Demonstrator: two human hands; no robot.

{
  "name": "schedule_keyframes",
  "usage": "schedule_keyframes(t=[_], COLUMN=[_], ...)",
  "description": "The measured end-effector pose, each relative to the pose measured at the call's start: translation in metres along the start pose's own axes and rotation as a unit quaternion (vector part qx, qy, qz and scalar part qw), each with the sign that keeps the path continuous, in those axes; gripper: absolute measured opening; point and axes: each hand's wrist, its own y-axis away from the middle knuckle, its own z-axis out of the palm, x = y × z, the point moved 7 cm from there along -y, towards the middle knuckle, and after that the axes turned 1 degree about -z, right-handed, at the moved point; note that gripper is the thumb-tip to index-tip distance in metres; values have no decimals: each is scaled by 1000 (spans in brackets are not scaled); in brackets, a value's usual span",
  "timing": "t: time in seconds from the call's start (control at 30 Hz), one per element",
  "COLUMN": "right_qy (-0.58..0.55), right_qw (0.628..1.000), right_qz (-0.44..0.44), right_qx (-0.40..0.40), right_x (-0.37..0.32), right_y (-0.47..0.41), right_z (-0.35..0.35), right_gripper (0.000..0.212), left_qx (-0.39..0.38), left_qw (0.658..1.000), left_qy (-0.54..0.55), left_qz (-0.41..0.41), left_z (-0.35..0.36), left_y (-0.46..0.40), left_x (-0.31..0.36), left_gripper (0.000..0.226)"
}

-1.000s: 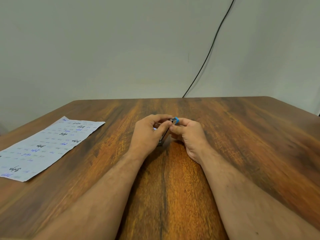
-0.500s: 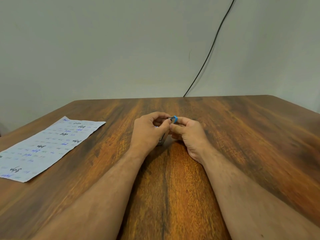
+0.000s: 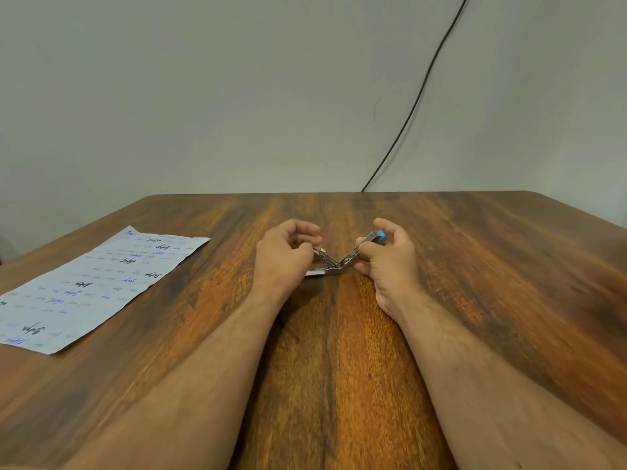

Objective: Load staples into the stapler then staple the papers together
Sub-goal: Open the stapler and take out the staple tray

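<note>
A small metal stapler (image 3: 342, 262) with a blue end cap lies at the middle of the wooden table (image 3: 475, 283), swung wide open in a V shape. My right hand (image 3: 390, 262) pinches the raised top arm near its blue tip. My left hand (image 3: 285, 257) grips the other side, fingers curled on the staple channel and base. The papers (image 3: 91, 286), pale blue-grey sheets with handwritten marks, lie flat at the left of the table, apart from both hands. Whether staples sit in the channel is not visible.
A black cable (image 3: 417, 96) runs down the grey wall behind the table's far edge. Both my forearms rest along the table toward the near edge.
The stapler, held closed between both hands before, is now swung open. My right hand moved right with the top arm, and my left hand stayed on the base.
</note>
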Motion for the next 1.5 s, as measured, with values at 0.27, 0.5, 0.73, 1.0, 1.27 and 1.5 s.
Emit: schedule_keyframes(t=[0.27, 0.5, 0.73, 1.0, 1.27, 1.5], right_qy=[90, 118, 170, 327, 485, 502], right_qw=[995, 991, 983, 937, 865, 832], right_qz=[-15, -10, -33, -116, -125, -183], right_qx=[49, 60, 60, 43, -18, -149], right_x=[1, 1, -5, -18, -14, -13], right_y=[0, 1, 4, 10, 19, 29], right_z=[-4, -7, -3, 4, 23, 45], right_gripper=[45, 47, 43, 41, 32, 26], left_qx=[10, 1, -63, -62, -55, -97], left_qw=[990, 982, 984, 983, 981, 988], left_qy=[-138, -182, -158, -163, -182, -121], left_qz=[-22, -53, -61, -53, -34, 30], left_z=[-5, -14, -11, -10, -10, 0], left_y=[-5, -8, -8, -11, -9, -3], left_x=[-10, -16, -24, -27, -24, -9], left_gripper=[46, 37, 30, 18, 15, 26])
